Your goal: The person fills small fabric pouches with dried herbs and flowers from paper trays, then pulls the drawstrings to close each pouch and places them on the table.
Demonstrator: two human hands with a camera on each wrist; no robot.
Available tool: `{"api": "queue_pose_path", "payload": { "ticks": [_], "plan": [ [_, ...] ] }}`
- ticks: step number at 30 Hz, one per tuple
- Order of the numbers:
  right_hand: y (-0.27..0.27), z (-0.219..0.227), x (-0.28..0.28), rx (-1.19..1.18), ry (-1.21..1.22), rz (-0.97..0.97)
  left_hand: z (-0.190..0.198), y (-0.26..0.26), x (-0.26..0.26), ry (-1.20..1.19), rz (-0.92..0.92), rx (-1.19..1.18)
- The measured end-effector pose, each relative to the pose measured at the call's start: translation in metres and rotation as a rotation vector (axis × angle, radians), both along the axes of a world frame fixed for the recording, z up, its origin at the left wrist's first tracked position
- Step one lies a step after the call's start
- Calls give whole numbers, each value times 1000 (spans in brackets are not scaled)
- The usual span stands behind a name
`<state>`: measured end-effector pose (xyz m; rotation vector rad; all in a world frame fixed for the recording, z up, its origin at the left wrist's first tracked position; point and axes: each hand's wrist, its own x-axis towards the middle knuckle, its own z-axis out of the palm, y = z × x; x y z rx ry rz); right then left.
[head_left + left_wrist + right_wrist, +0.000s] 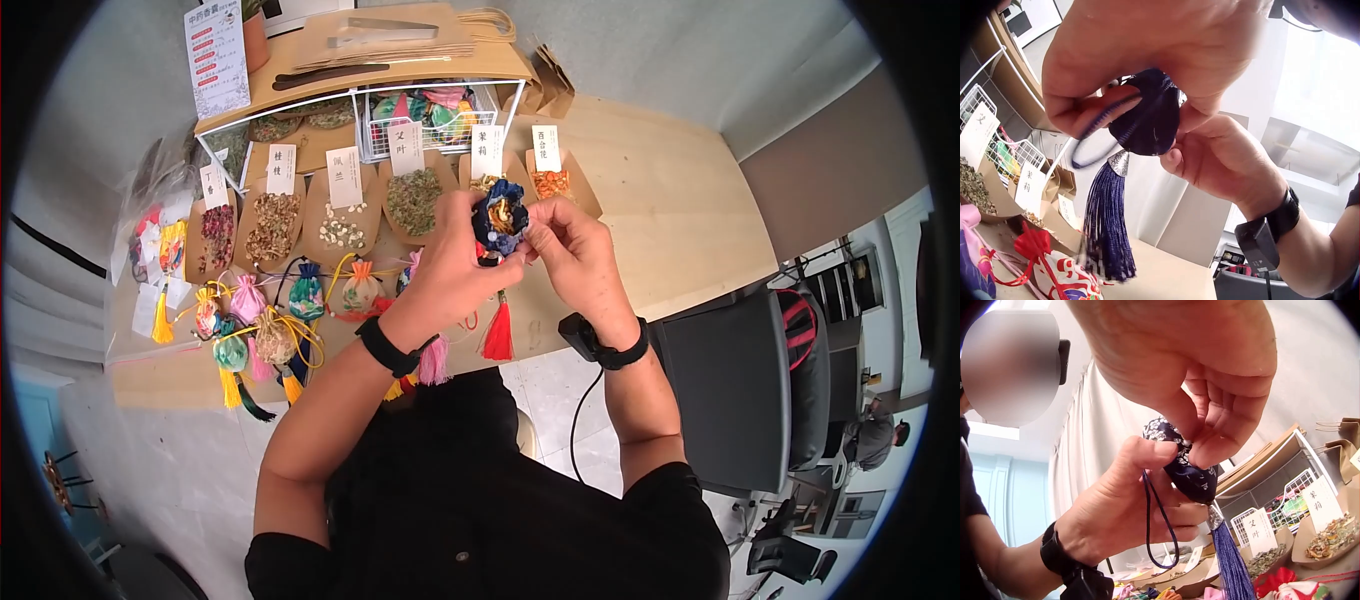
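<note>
A dark blue sachet with a white flower print (1191, 478) is held up over the table, its gathered mouth (505, 212) showing yellowish dried bits inside in the head view. My left hand (447, 255) grips it from the side, with thumb and fingers around the cloth. Thumb and index finger of my right hand (577, 248) pinch the fabric at its rim. From the sachet's lower end hangs a blue tassel (1110, 225) with a silver cap. A dark blue cord loop (1161, 532) dangles beside my left fingers.
Behind my hands stand labelled paper trays of dried herbs (413, 200) and a white wire basket (380, 142) of coloured cloth. Several finished sachets (305, 292) with cords and tassels lie along the table's front left. A black office chair (720, 380) stands at right.
</note>
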<state>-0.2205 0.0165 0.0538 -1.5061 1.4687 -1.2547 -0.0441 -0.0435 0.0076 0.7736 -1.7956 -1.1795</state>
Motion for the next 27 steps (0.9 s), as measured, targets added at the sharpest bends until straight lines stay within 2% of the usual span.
{"api": "queue_pose_path", "payload": {
  "ticks": [2,4,6,9,12,16,18,20,22,24,27],
  "plan": [
    [3,0,6,-26,-42,20,4,3,3,-26,23,-49],
    [6,-3,13,-62,-94,45,-4,0,6,55,70,-57],
    [11,7,16,-89,11,94,-9,-3,9,155,127,-140],
    [16,18,28,-199,131,141,3,3,22,4,186,-282],
    [16,20,37,-272,219,127,11,8,30,-104,221,-323],
    [14,11,39,-182,281,98,13,10,42,-137,161,-222],
    [13,9,40,-227,281,71,14,12,47,-103,145,-206],
    [15,7,40,-228,247,46,-9,7,48,142,17,-77],
    [17,4,38,-189,175,25,-5,9,57,267,-77,48],
    [19,5,39,-196,131,-12,7,18,72,282,-139,167],
    [20,0,37,-213,113,-50,20,18,85,136,-41,106]
  ]
}}
